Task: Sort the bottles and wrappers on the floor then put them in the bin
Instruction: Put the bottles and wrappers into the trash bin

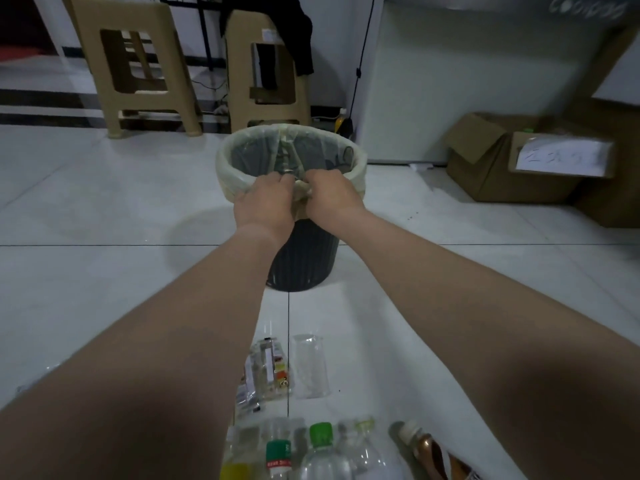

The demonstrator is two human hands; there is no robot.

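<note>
Both hands — left hand (265, 202), right hand (330, 194) — pinch the thin, soft liner (301, 192) at the bin (304, 258) rim — it looks light and tearable.

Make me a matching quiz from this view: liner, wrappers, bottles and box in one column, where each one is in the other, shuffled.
1. liner
2. wrappers
3. bottles
4. box

A. in a row, lowest in view
B. gripped by left hand and right hand
C. far right
D. flat on the floor, between bin and bottles

Pairs: 1-B, 2-D, 3-A, 4-C
</note>
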